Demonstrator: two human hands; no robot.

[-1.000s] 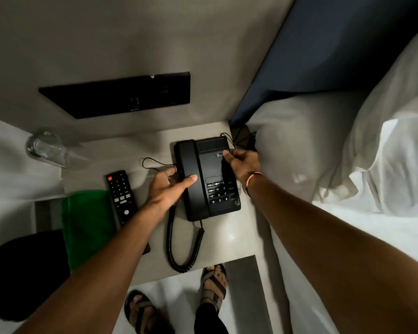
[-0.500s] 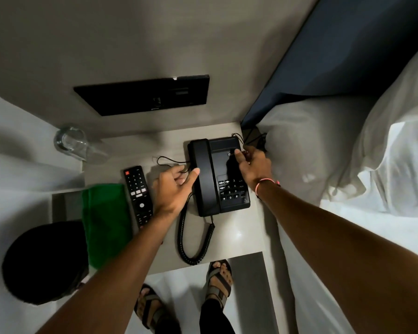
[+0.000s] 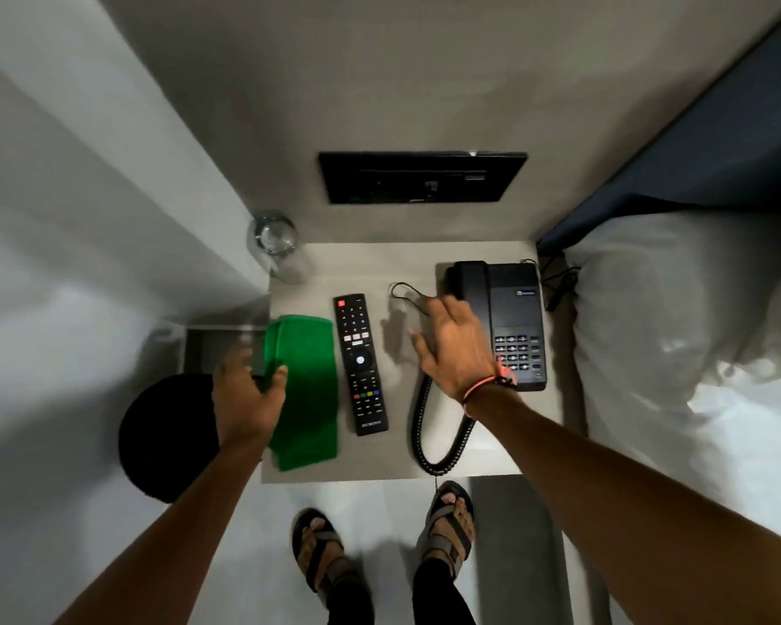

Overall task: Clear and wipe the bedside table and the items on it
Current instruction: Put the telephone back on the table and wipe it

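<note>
The beige bedside table [image 3: 424,263] carries a black desk phone [image 3: 517,309] at its right, with the handset on its cradle and a coiled cord [image 3: 422,437] looping toward the front edge. A black remote [image 3: 360,363] lies in the middle and a folded green cloth [image 3: 310,399] to its left. A clear glass [image 3: 273,245] stands at the back left corner. My left hand [image 3: 249,394] hovers open over the cloth's left edge, thumb at the fabric. My right hand [image 3: 458,349] is open, fingers spread, just left of the phone's keypad and over the handset's lower end.
A black panel [image 3: 420,177] is set in the wall behind the table. The bed with its white pillow [image 3: 650,318] presses against the table's right side. A round black object [image 3: 163,437] sits low at the left. My sandalled feet [image 3: 452,521] stand at the front edge.
Both hands have let go of the phone. My left hand moved left to the green cloth, and my right hand slid to the phone's left side. The view tilted and shifted.
</note>
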